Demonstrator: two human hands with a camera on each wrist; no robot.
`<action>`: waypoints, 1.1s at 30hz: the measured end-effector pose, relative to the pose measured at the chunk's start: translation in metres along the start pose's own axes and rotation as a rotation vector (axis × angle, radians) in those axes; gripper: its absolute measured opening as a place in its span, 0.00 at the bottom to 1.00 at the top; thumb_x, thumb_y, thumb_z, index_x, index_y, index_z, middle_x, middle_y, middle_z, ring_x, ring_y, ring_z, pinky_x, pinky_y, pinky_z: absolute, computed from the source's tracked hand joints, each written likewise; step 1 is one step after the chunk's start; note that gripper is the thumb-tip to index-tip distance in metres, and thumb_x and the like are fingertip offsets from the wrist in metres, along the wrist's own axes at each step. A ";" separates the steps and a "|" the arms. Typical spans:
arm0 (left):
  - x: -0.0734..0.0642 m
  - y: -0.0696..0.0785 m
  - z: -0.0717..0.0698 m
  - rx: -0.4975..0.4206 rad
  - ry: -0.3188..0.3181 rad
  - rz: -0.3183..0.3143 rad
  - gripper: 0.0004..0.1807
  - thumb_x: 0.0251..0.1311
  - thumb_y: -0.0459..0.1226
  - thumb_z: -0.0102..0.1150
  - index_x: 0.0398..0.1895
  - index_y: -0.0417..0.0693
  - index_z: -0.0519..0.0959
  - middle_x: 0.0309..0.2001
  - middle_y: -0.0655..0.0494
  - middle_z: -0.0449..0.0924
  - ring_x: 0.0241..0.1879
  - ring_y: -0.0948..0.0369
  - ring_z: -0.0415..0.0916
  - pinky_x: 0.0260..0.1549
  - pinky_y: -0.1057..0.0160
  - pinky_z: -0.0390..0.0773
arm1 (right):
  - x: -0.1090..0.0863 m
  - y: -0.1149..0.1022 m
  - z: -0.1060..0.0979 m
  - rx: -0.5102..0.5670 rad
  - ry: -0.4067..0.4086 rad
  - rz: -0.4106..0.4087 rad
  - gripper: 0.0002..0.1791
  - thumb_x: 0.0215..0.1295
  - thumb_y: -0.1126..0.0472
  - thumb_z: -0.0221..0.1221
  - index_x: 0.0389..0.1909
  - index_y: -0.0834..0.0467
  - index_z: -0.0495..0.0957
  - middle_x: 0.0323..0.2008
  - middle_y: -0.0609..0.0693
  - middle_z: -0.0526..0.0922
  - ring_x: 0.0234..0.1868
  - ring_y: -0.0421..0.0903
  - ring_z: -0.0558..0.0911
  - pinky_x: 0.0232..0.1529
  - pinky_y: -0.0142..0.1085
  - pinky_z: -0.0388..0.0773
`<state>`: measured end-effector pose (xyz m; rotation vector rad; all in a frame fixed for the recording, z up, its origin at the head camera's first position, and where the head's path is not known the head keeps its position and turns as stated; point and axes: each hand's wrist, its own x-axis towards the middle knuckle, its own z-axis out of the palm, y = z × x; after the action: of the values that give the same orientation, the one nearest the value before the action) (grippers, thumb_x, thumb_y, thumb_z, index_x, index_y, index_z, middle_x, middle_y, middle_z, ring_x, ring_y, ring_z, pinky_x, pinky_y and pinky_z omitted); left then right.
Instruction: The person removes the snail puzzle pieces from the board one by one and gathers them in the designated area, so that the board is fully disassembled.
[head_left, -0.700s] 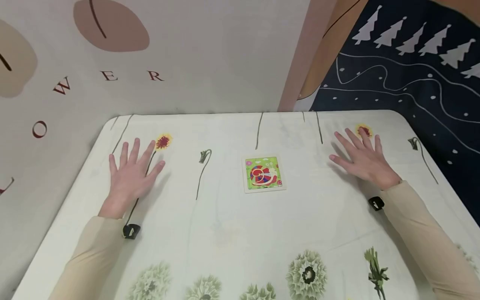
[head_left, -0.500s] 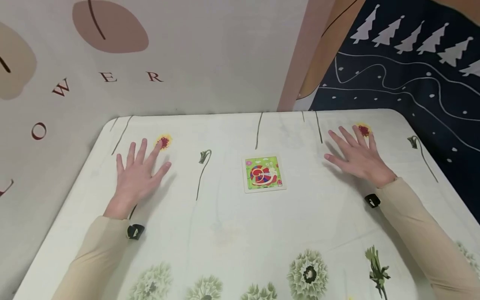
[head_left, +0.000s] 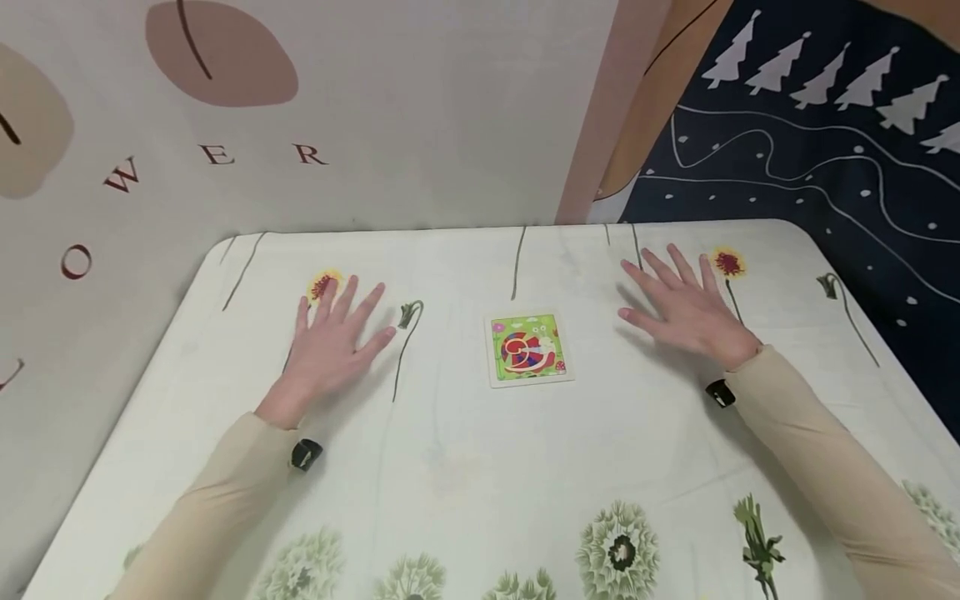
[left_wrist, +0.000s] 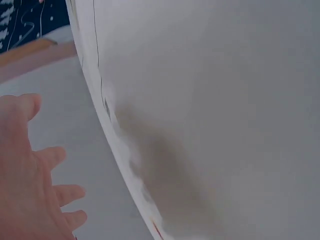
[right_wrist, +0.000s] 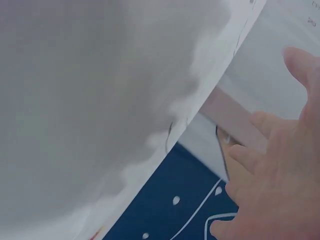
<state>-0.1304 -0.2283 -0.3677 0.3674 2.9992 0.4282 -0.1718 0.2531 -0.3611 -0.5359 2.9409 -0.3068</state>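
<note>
A small square picture puzzle (head_left: 527, 348) with a red snail on a green ground lies flat at the middle of the table. To its left, my left hand (head_left: 330, 350) is held palm down over the cloth with fingers spread, its shadow falling beside it. My right hand (head_left: 686, 312) is spread the same way to the right of the puzzle. Neither hand holds anything. In the left wrist view the left hand (left_wrist: 30, 175) shows straight fingers and thumb, and the right wrist view shows the right hand (right_wrist: 280, 160) likewise spread.
The white tablecloth (head_left: 465, 442) is printed with flowers and stems. Behind the table hangs a pale curtain (head_left: 435, 117) with lettering. At the right is a dark blue cloth (head_left: 810, 158) with white trees. A black wrist device (head_left: 306, 455) sits by the left cuff.
Both hands have moved inward toward the puzzle, the left hand to the right and the right hand to the left, with fingers still spread. The puzzle has stayed in place.
</note>
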 end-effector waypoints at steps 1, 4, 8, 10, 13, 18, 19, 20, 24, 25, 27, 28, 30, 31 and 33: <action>0.002 0.004 0.002 0.001 -0.011 0.015 0.40 0.77 0.60 0.41 0.85 0.54 0.50 0.83 0.37 0.39 0.81 0.37 0.30 0.71 0.31 0.26 | 0.002 -0.003 0.001 0.007 0.006 -0.012 0.43 0.76 0.34 0.47 0.83 0.50 0.52 0.82 0.62 0.47 0.82 0.65 0.36 0.72 0.67 0.24; 0.009 0.017 0.010 0.006 -0.038 0.060 0.39 0.77 0.59 0.42 0.84 0.54 0.51 0.82 0.38 0.42 0.81 0.38 0.33 0.72 0.32 0.28 | 0.007 -0.010 0.004 0.035 0.027 -0.052 0.40 0.77 0.37 0.49 0.82 0.51 0.55 0.81 0.63 0.51 0.81 0.66 0.39 0.73 0.67 0.27; 0.013 0.038 0.019 0.020 -0.058 0.129 0.39 0.76 0.57 0.46 0.83 0.52 0.55 0.81 0.38 0.49 0.81 0.39 0.41 0.73 0.33 0.32 | 0.014 -0.021 0.009 0.077 0.050 -0.116 0.36 0.77 0.42 0.52 0.80 0.53 0.61 0.78 0.63 0.58 0.80 0.68 0.47 0.74 0.66 0.37; 0.014 0.049 0.023 0.027 -0.074 0.168 0.38 0.76 0.56 0.48 0.83 0.52 0.57 0.80 0.38 0.52 0.80 0.39 0.44 0.73 0.33 0.34 | 0.017 -0.026 0.011 0.117 0.049 -0.148 0.35 0.78 0.45 0.53 0.79 0.55 0.63 0.76 0.64 0.61 0.78 0.68 0.51 0.73 0.66 0.44; 0.015 0.065 0.028 0.027 -0.111 0.222 0.37 0.75 0.56 0.50 0.82 0.52 0.60 0.79 0.38 0.55 0.79 0.39 0.48 0.74 0.34 0.37 | 0.022 -0.034 0.014 0.186 0.029 -0.192 0.33 0.78 0.48 0.54 0.78 0.57 0.65 0.73 0.64 0.64 0.75 0.67 0.55 0.71 0.66 0.50; 0.016 0.083 0.038 0.040 -0.166 0.293 0.37 0.75 0.57 0.49 0.81 0.55 0.61 0.78 0.38 0.58 0.79 0.39 0.50 0.74 0.35 0.39 | 0.029 -0.045 0.021 0.251 -0.008 -0.225 0.31 0.78 0.50 0.55 0.77 0.57 0.66 0.72 0.63 0.67 0.73 0.66 0.59 0.69 0.65 0.55; 0.016 0.087 0.039 0.044 -0.176 0.306 0.36 0.75 0.56 0.49 0.81 0.55 0.61 0.78 0.38 0.59 0.78 0.39 0.50 0.74 0.35 0.39 | 0.031 -0.047 0.022 0.254 -0.013 -0.233 0.31 0.78 0.51 0.56 0.77 0.57 0.66 0.72 0.63 0.67 0.73 0.66 0.60 0.69 0.65 0.55; 0.016 0.090 0.041 0.047 -0.188 0.317 0.36 0.75 0.56 0.49 0.81 0.56 0.61 0.78 0.38 0.59 0.78 0.39 0.50 0.74 0.35 0.39 | 0.032 -0.049 0.024 0.255 -0.019 -0.239 0.31 0.78 0.52 0.56 0.76 0.57 0.67 0.72 0.63 0.67 0.73 0.66 0.60 0.69 0.65 0.56; 0.017 0.100 0.045 0.061 -0.224 0.348 0.35 0.76 0.56 0.49 0.82 0.58 0.60 0.79 0.37 0.55 0.79 0.39 0.49 0.75 0.36 0.40 | 0.036 -0.057 0.028 0.250 -0.034 -0.276 0.30 0.77 0.53 0.57 0.75 0.58 0.68 0.70 0.64 0.69 0.72 0.65 0.62 0.69 0.64 0.57; 0.017 0.101 0.046 0.064 -0.231 0.350 0.35 0.76 0.56 0.49 0.82 0.58 0.60 0.80 0.37 0.53 0.79 0.40 0.48 0.75 0.37 0.39 | 0.036 -0.060 0.029 0.254 -0.037 -0.284 0.29 0.77 0.54 0.57 0.75 0.58 0.69 0.70 0.64 0.70 0.72 0.65 0.62 0.69 0.64 0.57; 0.017 0.105 0.047 0.079 -0.246 0.351 0.35 0.76 0.56 0.49 0.82 0.59 0.58 0.80 0.36 0.50 0.80 0.40 0.47 0.75 0.38 0.39 | 0.037 -0.065 0.032 0.253 -0.041 -0.303 0.28 0.76 0.55 0.58 0.73 0.58 0.71 0.69 0.64 0.71 0.71 0.65 0.64 0.69 0.64 0.58; 0.017 0.106 0.048 0.085 -0.255 0.351 0.36 0.77 0.56 0.48 0.83 0.59 0.58 0.81 0.35 0.49 0.80 0.40 0.46 0.75 0.38 0.39 | 0.038 -0.067 0.032 0.257 -0.046 -0.309 0.28 0.76 0.55 0.58 0.73 0.58 0.72 0.68 0.64 0.72 0.71 0.65 0.65 0.69 0.63 0.59; 0.017 0.108 0.050 0.099 -0.268 0.352 0.36 0.77 0.55 0.48 0.83 0.59 0.56 0.81 0.34 0.47 0.80 0.40 0.46 0.75 0.38 0.40 | 0.039 -0.072 0.034 0.263 -0.052 -0.329 0.27 0.75 0.56 0.59 0.71 0.59 0.73 0.66 0.63 0.74 0.69 0.64 0.67 0.68 0.62 0.62; 0.016 0.109 0.050 0.106 -0.269 0.356 0.36 0.77 0.55 0.48 0.83 0.58 0.56 0.80 0.33 0.47 0.80 0.40 0.46 0.75 0.38 0.41 | 0.040 -0.075 0.034 0.266 -0.054 -0.337 0.27 0.74 0.56 0.60 0.70 0.59 0.74 0.65 0.63 0.75 0.68 0.64 0.68 0.67 0.62 0.63; 0.016 0.109 0.052 0.115 -0.259 0.368 0.35 0.77 0.54 0.49 0.83 0.57 0.57 0.79 0.33 0.49 0.79 0.39 0.47 0.75 0.38 0.43 | 0.041 -0.080 0.035 0.271 -0.056 -0.353 0.26 0.73 0.57 0.61 0.69 0.59 0.75 0.63 0.62 0.76 0.66 0.62 0.70 0.65 0.59 0.66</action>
<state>-0.1149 -0.1087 -0.3866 0.9161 2.7073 0.2111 -0.1771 0.1588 -0.3812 -0.9996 2.6766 -0.7021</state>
